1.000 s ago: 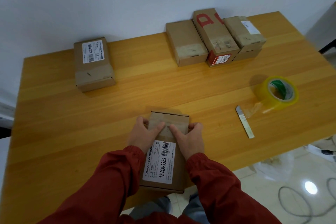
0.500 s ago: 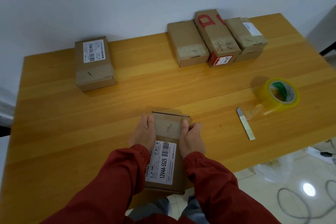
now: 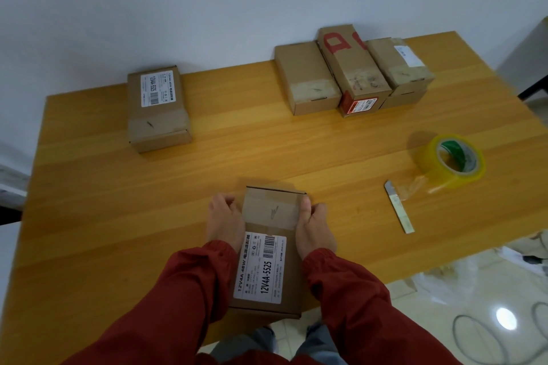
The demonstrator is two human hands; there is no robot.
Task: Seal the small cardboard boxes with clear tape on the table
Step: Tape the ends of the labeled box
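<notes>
Cardboard box [image 3: 268, 246] sits at the near edge of the table [image 3: 89, 216], its near end overhanging; clear tape strip [image 3: 271, 210] lies across the far part of its lid; left hand [image 3: 224, 225] and right hand [image 3: 314, 228] clamp its two long sides, fingers curled down over the walls; probably light and stiff, tape slick; best held by the side walls, not the lid; tape roll [image 3: 450, 161] near the right edge.

Both hands [image 3: 225, 224] [image 3: 314, 227] grip the near box's [image 3: 269, 246] sides on the table [image 3: 89, 216].
</notes>
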